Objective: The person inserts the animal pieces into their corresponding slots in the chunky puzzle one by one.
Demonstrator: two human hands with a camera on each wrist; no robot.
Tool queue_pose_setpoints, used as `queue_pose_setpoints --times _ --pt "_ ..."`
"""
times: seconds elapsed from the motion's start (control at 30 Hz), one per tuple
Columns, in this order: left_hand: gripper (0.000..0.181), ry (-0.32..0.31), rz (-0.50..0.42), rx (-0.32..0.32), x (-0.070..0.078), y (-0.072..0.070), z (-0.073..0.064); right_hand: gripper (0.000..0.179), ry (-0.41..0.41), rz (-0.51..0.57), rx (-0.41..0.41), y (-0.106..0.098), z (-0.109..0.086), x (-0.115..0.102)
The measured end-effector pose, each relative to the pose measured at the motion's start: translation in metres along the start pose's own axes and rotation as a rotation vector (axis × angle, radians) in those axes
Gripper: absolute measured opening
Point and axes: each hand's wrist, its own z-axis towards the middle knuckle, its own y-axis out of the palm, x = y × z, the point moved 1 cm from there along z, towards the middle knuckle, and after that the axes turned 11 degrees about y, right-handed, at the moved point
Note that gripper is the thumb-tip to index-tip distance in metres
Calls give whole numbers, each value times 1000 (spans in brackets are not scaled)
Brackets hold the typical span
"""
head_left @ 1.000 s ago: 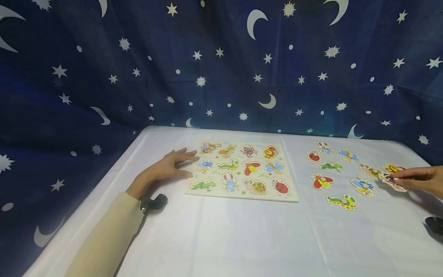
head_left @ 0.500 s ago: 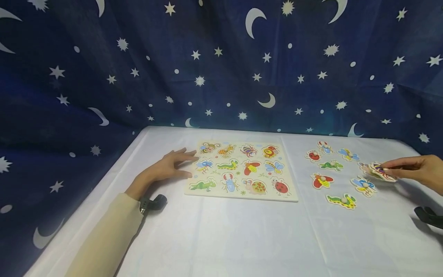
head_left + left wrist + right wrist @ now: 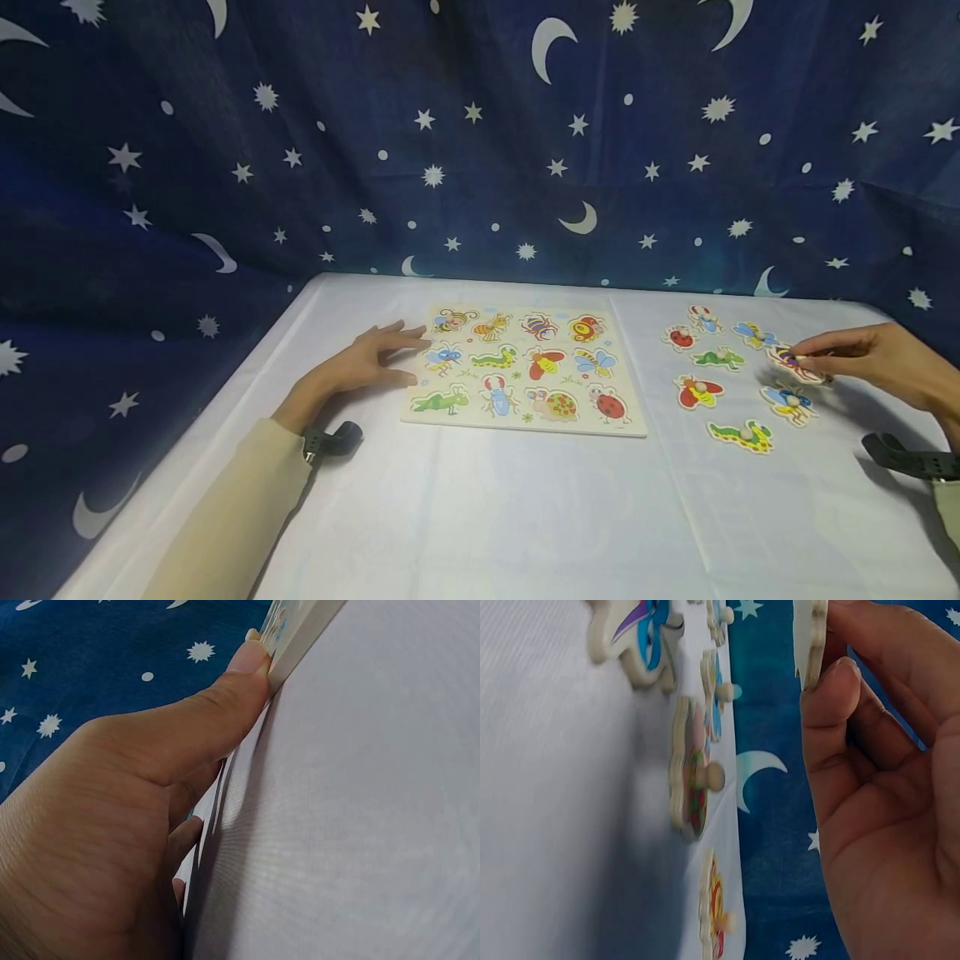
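Note:
My right hand [image 3: 873, 358] pinches a purple-striped bug puzzle piece [image 3: 792, 363] and holds it above the table. In the right wrist view the edge of this piece [image 3: 810, 641] shows between thumb and fingers. The snail piece [image 3: 696, 772] and a red-and-yellow bug piece [image 3: 717, 911] lie below, mostly hidden in the head view. My left hand [image 3: 367, 358] rests by the left edge of the insect puzzle board [image 3: 525, 423], fingers spread; in the left wrist view the thumb [image 3: 217, 712] touches the board's edge.
Right of the board lie several loose knobbed pieces, among them a caterpillar [image 3: 738, 436], a red fly [image 3: 697, 392], a grasshopper [image 3: 717, 359], a ladybird [image 3: 679, 337] and a mosquito [image 3: 787, 403]. A dark starry cloth [image 3: 495, 150] hangs behind the white-covered table [image 3: 540, 517].
My right hand has moved left with the purple-striped bug piece, from over the red-and-yellow piece to past the snail piece. The left hand stays in place.

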Motion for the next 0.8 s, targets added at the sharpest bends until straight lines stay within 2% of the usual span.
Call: queue_pose_setpoints --times 0.33,0.57,0.8 --pt "60 -1 2 -1 -2 2 0 34 -34 39 -18 10 9 -24" --pt "61 -15 9 -3 -1 1 1 32 -101 28 -23 13 18 -44" --pt "61 -10 12 -7 -1 0 1 37 -105 59 -88 21 25 -65"
